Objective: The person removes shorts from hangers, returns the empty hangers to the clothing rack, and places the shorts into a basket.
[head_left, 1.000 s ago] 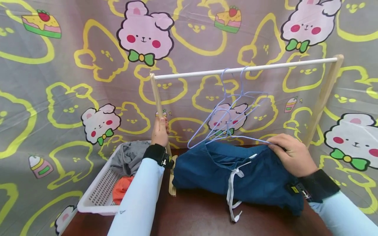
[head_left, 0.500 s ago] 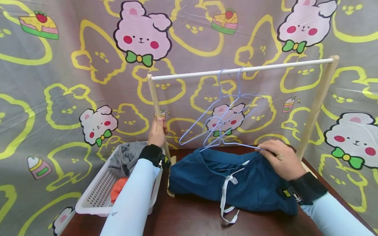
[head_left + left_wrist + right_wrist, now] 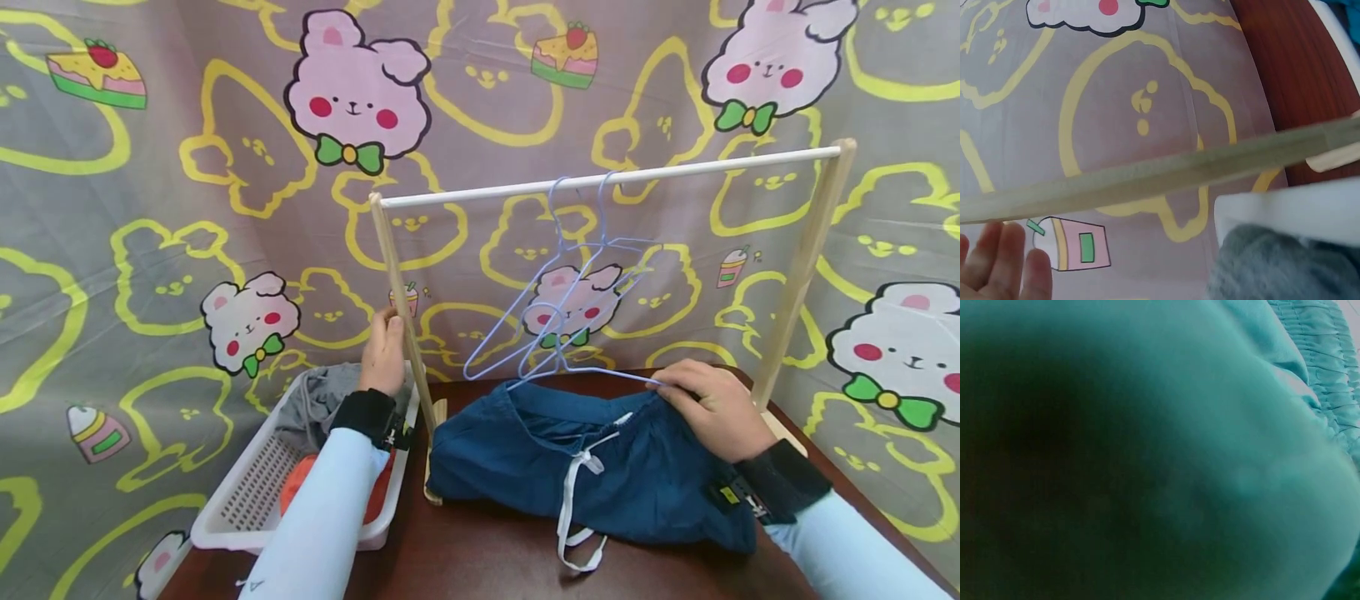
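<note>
Blue drawstring shorts lie bunched over the table, waistband up, with a white cord hanging at the front. A periwinkle wire hanger reaches into the waistband. At the right end, my right hand pinches the waistband together with the hanger's tip. The right wrist view is filled by blurred blue cloth, with the gathered waistband at its corner. My left hand is beside the rack's left post; in the left wrist view its extended fingers are right at the post's edge.
Two more wire hangers hang from the rack's white rail. The right wooden post stands behind my right hand. Left on the brown table is a white basket with grey and orange clothes.
My left hand has let go of the left post and shifted slightly left of it. My right hand, the shorts and hanger have moved a little left in view.
</note>
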A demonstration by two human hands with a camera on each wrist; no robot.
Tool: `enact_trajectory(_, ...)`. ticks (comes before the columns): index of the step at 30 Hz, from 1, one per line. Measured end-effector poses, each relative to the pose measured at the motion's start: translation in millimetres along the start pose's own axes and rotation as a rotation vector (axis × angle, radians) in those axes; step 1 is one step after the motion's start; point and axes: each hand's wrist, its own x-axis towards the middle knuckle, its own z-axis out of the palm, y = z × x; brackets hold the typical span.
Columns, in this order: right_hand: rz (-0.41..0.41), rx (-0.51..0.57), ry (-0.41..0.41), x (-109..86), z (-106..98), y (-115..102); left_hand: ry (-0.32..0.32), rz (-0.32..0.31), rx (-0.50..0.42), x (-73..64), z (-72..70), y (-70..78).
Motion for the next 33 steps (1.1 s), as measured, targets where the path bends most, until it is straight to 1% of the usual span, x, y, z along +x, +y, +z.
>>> enact_trajectory(2,0.007,0.002,-0.001,0.8,0,0,0.004,0.015,0.022,-4.9,-2.2,1.3)
enact_trajectory(5,0.007,0.008,0.000,1.8,0,0,0.013,0.051,0.012,-12.2,-3.6,5.6)
enact_trajectory(9,-0.018,0.010,0.003,2.9,0,0,0.056,0.107,0.008,-23.6,-1.1,14.4)
enact_trajectory(12,-0.028,0.011,0.007,3.6,0,-1,0.078,0.142,0.049,-34.2,3.2,21.4)
enact_trajectory(15,-0.031,0.013,0.011,3.9,1,-2,0.088,0.172,0.114,-46.4,8.0,27.6)
enact_trajectory(18,-0.035,0.023,0.012,4.2,1,-3,0.064,0.212,0.156,-57.6,13.2,31.4)
enact_trajectory(21,-0.040,0.032,0.014,4.6,1,-4,0.016,0.270,0.196,-66.9,19.8,33.0)
enact_trajectory(24,-0.037,0.040,0.010,4.5,2,-5,-0.037,0.328,0.250,-74.3,28.4,31.0)
enact_trajectory(26,-0.031,0.050,0.004,4.5,2,-5,-0.058,0.361,0.300,-77.5,35.2,29.3)
enact_trajectory(29,-0.015,0.061,-0.005,3.0,2,-6,-0.081,0.389,0.368,-82.8,44.3,27.2)
enact_trajectory(33,0.008,0.070,-0.003,0.7,2,-7,-0.099,0.402,0.429,-88.7,52.1,26.0)
